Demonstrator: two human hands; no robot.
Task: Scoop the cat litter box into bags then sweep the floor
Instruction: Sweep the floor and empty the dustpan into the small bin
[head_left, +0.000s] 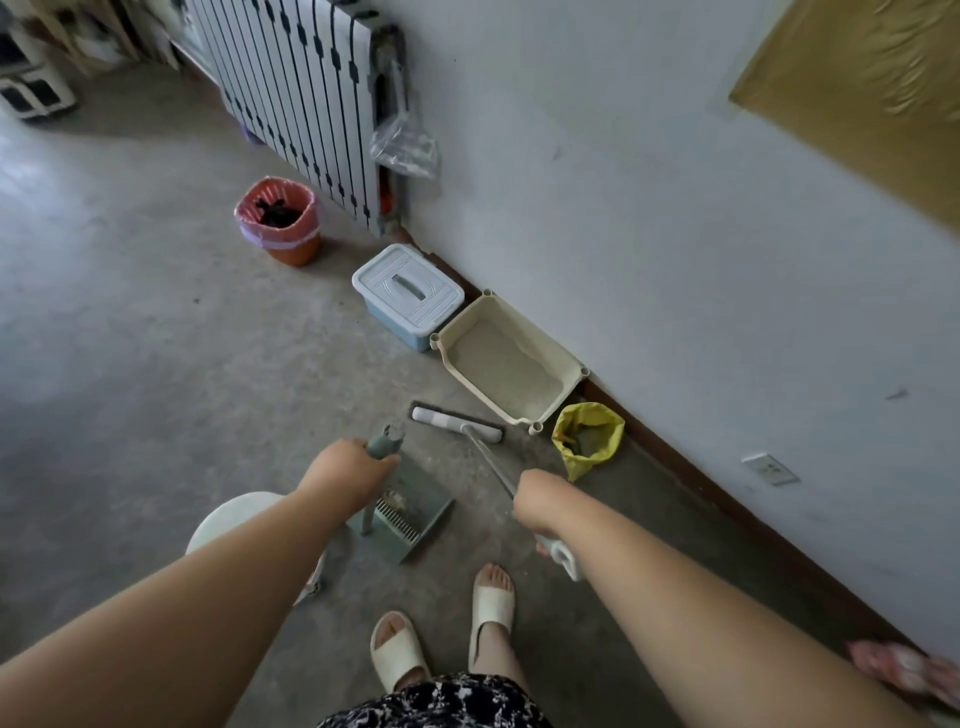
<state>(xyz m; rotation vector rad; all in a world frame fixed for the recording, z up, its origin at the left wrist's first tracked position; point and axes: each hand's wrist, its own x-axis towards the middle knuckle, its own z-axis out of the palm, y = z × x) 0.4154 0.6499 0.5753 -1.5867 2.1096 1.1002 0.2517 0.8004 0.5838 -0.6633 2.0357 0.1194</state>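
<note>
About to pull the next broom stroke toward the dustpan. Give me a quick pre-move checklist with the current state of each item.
1. Left hand grips the dustpan handle: ok.
2. Right hand grips the broom handle: ok.
3. Broom head is down on the floor, just in front of the litter box: ok.
4. Dustpan sits on the floor between broom head and feet: ok.
5. Dustpan lip is flat against the floor: cannot tell.
6. Yellow bag stands open beside the litter box, to the side of the stroke path: ok.
</note>
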